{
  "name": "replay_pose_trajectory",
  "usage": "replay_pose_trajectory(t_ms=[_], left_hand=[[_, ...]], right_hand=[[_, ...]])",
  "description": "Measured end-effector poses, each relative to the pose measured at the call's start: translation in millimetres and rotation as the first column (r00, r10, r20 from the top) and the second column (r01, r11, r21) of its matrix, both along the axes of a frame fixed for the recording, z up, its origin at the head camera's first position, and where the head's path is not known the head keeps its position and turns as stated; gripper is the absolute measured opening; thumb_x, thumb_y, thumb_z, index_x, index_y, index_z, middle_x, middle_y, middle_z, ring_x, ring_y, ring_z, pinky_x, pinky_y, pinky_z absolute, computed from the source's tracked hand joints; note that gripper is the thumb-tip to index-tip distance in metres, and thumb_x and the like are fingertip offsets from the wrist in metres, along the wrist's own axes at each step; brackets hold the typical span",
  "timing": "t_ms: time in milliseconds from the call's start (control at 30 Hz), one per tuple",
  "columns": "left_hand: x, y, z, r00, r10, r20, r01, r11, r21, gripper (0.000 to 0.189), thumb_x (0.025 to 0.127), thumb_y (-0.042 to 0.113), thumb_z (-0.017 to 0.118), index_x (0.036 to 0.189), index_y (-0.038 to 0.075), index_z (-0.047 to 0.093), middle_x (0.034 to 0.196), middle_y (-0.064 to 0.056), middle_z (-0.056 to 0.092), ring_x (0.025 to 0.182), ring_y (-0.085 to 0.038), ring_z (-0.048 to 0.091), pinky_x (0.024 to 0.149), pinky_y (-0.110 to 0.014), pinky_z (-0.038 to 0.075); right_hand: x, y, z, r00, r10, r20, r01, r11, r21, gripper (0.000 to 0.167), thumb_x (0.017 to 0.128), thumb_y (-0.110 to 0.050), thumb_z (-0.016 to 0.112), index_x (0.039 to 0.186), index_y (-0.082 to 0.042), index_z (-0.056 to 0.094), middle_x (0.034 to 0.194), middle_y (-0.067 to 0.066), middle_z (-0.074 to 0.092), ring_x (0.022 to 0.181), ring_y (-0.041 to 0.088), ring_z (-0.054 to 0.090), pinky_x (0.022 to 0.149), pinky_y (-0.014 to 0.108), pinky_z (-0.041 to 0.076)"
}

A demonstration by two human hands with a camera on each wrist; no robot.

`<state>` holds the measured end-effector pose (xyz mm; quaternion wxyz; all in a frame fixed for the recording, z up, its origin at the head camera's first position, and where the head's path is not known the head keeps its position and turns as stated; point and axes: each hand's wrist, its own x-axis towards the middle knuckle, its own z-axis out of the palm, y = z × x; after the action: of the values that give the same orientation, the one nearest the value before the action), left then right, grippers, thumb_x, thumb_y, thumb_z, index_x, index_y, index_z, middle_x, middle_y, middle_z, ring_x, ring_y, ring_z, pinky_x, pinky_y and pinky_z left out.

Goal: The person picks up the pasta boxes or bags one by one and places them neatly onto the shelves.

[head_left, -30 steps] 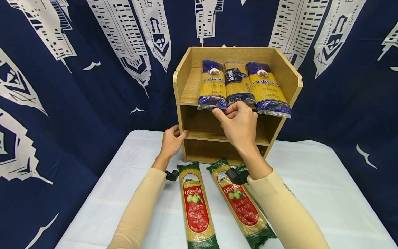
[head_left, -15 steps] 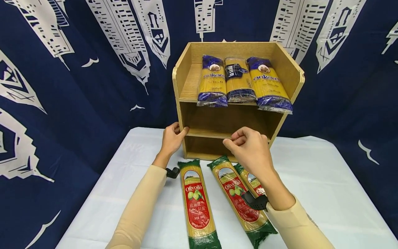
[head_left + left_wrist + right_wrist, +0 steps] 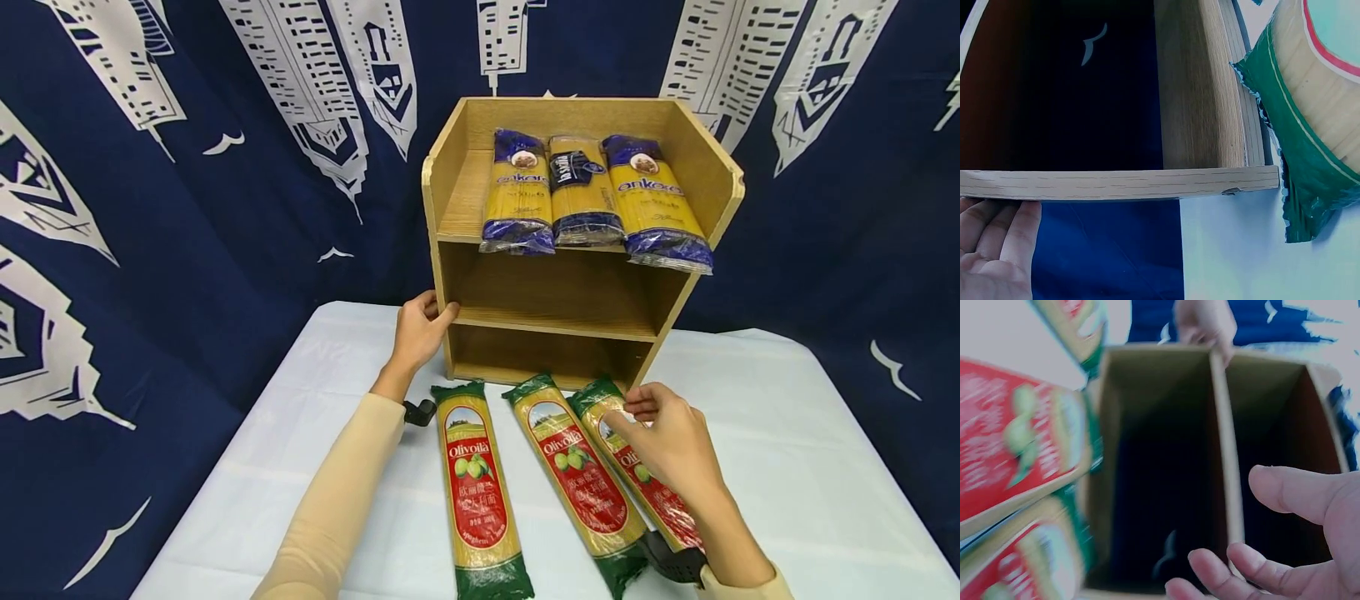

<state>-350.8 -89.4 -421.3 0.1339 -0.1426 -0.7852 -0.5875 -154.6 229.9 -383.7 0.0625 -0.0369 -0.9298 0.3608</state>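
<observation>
My left hand (image 3: 418,335) grips the left side panel of a small wooden shelf (image 3: 555,328), thumb at its front edge; in the left wrist view the fingers (image 3: 1017,240) lie against the panel's outer side. Above the right-hand green-ended spaghetti packet (image 3: 666,504) is my right hand (image 3: 671,437), fingers loosely bent, holding nothing. The right wrist view shows a gap between its thumb and fingers. Two more such packets, one in the middle (image 3: 581,483) and one at left (image 3: 480,492), lie before the shelf. Whether the right hand touches its packet I cannot tell.
On the shelf's top level lie three blue-and-yellow pasta packets, left (image 3: 521,192), middle (image 3: 588,200) and right (image 3: 658,207), their ends jutting over the front edge. A white cloth (image 3: 765,433) covers the table. Behind hangs a dark blue printed curtain (image 3: 262,208).
My right hand has come down and right, from the front ends of the top packets to above the right-hand spaghetti packet. My left hand keeps its grip on the shelf.
</observation>
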Motion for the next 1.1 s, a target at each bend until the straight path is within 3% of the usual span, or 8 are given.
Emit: replay_pose_trajectory(t_ms=[200, 333, 533, 700, 867, 967, 1100], left_hand=[[0.5, -0.1, -2.6, 1.0, 0.015, 0.002, -0.015, 1.0, -0.014, 0.031, 0.097, 0.021, 0.069, 0.118, -0.001, 0.069, 0.104, -0.014, 0.076, 0.1, -0.026, 0.072, 0.088, -0.044, 0.054], [1.3, 0.3, -4.8, 1.0, 0.018, 0.011, -0.017, 1.0, -0.019, 0.032, 0.097, 0.021, 0.068, 0.12, -0.001, 0.069, 0.106, -0.014, 0.076, 0.101, -0.026, 0.072, 0.089, -0.045, 0.055], [1.9, 1.4, -3.7, 1.0, 0.009, 0.008, -0.009, 1.0, -0.013, 0.03, 0.097, 0.02, 0.069, 0.119, -0.001, 0.069, 0.105, -0.015, 0.076, 0.1, -0.027, 0.072, 0.089, -0.045, 0.054], [1.1, 1.2, -1.5, 1.0, 0.008, -0.001, -0.008, 1.0, -0.006, 0.03, 0.097, 0.021, 0.069, 0.117, -0.001, 0.069, 0.104, -0.015, 0.076, 0.1, -0.026, 0.072, 0.089, -0.045, 0.054], [0.5, 1.3, -1.1, 1.0, 0.009, 0.001, -0.009, 1.0, -0.015, 0.031, 0.097, 0.022, 0.069, 0.119, -0.001, 0.069, 0.105, -0.014, 0.076, 0.101, -0.026, 0.072, 0.089, -0.045, 0.054], [0.1, 1.2, -1.2, 1.0, 0.01, 0.0, -0.01, 1.0, -0.013, 0.031, 0.097, 0.021, 0.069, 0.119, -0.001, 0.068, 0.106, -0.016, 0.076, 0.101, -0.026, 0.072, 0.089, -0.045, 0.054], [-1.0, 0.7, -1.0, 1.0, 0.011, -0.005, -0.011, 1.0, -0.011, 0.031, 0.097, 0.021, 0.069, 0.119, -0.002, 0.068, 0.106, -0.016, 0.076, 0.101, -0.027, 0.072, 0.089, -0.045, 0.054]], right_hand=[[12.3, 28, -24.2, 0.977, -0.048, 0.21, 0.046, 0.999, 0.014, 0.065, 0.089, -0.043, 0.076, 0.131, 0.003, 0.055, 0.126, 0.028, 0.061, 0.115, 0.044, 0.057, 0.087, 0.057, 0.047], [17.5, 47, -36.4, 0.953, -0.06, 0.298, 0.04, 0.997, 0.072, 0.078, 0.087, -0.046, 0.077, 0.136, 0.008, 0.048, 0.134, 0.034, 0.052, 0.112, 0.046, 0.055, 0.086, 0.059, 0.048], [28.1, 71, -58.7, 0.896, -0.082, 0.437, 0.02, 0.99, 0.143, 0.098, 0.079, -0.045, 0.086, 0.136, 0.018, 0.037, 0.128, 0.041, 0.049, 0.104, 0.045, 0.054, 0.083, 0.059, 0.049], [36.9, 83, -77.3, 0.856, -0.091, 0.509, 0.006, 0.986, 0.166, 0.102, 0.074, -0.039, 0.091, 0.133, 0.022, 0.035, 0.116, 0.04, 0.052, 0.101, 0.046, 0.056, 0.083, 0.06, 0.048], [43.9, 87, -89.9, 0.847, -0.097, 0.523, -0.01, 0.98, 0.198, 0.104, 0.068, -0.034, 0.095, 0.131, 0.023, 0.036, 0.112, 0.039, 0.05, 0.1, 0.051, 0.052, 0.083, 0.065, 0.046], [43.8, 89, -93.0, 0.853, -0.095, 0.513, -0.018, 0.977, 0.211, 0.104, 0.066, -0.036, 0.096, 0.129, 0.023, 0.039, 0.11, 0.037, 0.05, 0.099, 0.05, 0.052, 0.083, 0.065, 0.046], [40.6, 91, -94.6, 0.871, -0.065, 0.486, -0.039, 0.979, 0.201, 0.102, 0.062, -0.04, 0.098, 0.122, 0.023, 0.045, 0.103, 0.028, 0.058, 0.093, 0.04, 0.058, 0.081, 0.058, 0.049]])
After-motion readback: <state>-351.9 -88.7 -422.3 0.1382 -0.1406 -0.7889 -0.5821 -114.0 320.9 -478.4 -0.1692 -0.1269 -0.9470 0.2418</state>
